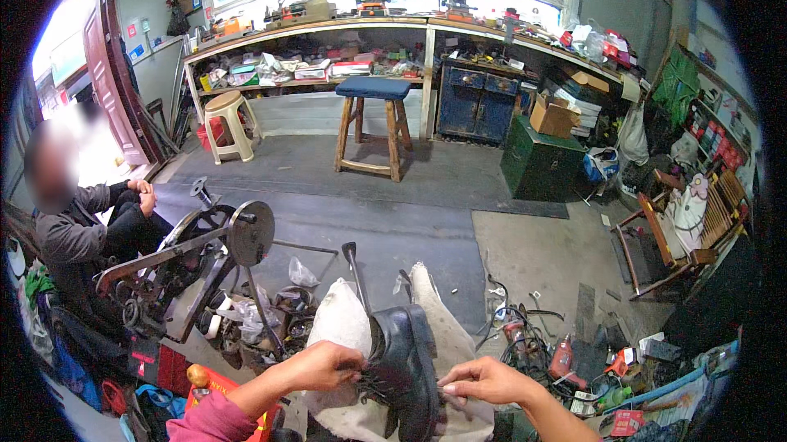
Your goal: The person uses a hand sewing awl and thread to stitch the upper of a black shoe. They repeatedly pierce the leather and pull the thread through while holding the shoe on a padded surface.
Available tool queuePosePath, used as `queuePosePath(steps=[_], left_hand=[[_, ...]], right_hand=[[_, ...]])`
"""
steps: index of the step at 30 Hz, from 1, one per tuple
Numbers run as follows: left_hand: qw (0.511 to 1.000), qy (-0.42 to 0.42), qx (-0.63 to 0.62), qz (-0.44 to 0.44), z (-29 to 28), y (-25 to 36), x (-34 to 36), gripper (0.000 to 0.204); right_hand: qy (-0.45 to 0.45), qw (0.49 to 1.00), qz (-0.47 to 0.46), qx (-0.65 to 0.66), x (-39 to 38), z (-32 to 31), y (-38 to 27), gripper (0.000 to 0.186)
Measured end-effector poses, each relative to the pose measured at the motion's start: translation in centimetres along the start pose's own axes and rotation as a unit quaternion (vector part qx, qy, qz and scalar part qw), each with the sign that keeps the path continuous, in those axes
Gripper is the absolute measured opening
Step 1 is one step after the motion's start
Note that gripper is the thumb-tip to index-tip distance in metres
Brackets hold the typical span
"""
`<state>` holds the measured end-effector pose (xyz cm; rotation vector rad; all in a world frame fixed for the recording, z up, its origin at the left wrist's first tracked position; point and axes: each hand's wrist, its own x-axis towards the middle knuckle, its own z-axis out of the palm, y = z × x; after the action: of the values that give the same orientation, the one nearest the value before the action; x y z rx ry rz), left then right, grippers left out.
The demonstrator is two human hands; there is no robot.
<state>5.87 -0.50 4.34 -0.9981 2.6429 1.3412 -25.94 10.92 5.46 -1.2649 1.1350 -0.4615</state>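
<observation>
A black leather boot [400, 364] rests across my lap, its dark sole edge facing right. Beneath it, a pale, stained cloth [338, 317] covers my legs. My left hand [332, 366] is closed with its fingertips pinched against the boot's left side, near what look like laces. Close by the sole, on the right, my right hand [485, 380] has thumb and fingertips pressed together. Anything thin held in either pinch is too small to make out. A dark rod with a flared top [350, 255] stands just beyond the boot.
A hand-cranked metal machine [250, 233] stands left, beside a seated person [70, 221]. Tools and cables, including a red power tool [564, 358], clutter the floor at right. Farther off are a blue-topped stool [373, 89], a green chest [537, 159] and a long workbench [328, 29].
</observation>
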Motion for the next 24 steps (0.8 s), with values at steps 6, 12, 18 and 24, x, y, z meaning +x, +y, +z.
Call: queuePosePath(steps=[6,12,18,24], left_hand=[[0.995,0.027,0.087,0.027,0.0,-0.1,0.1,0.021],[0.975,0.186,0.115,0.043,-0.6,0.8,0.3,0.014],[0.935,0.161,-0.308,-0.075,-3.0,2.4,0.8,0.017],[0.797,-0.002,-0.593,0.113,-0.1,0.9,3.9,0.023]], right_hand=[[0.013,0.999,-0.027,0.012,0.1,0.3,0.9,0.029],[0.009,0.999,0.006,0.045,-0.2,0.2,1.3,0.028],[0.013,0.999,0.001,0.047,0.0,0.2,1.2,0.026],[0.017,0.995,0.025,0.096,-0.1,0.3,1.9,0.024]])
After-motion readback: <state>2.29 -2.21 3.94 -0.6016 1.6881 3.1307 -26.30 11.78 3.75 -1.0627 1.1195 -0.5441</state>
